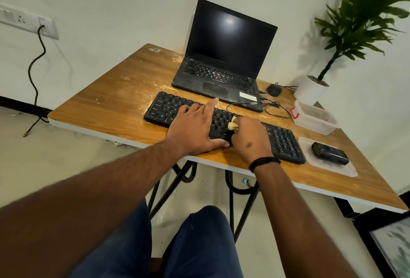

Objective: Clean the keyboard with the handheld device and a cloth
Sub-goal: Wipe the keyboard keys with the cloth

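left hand flat on keyboard, grip loose | right hand grip seemingly bunching cloth

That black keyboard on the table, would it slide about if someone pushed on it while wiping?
Probably a little. The keyboard looks thin, flat and likely light, on a smooth wooden table. That may be why the left hand rests flat on it while the right hand rubs with the cloth. It looks stiff, unlikely to tip or roll.

black keyboard, tan cloth atop
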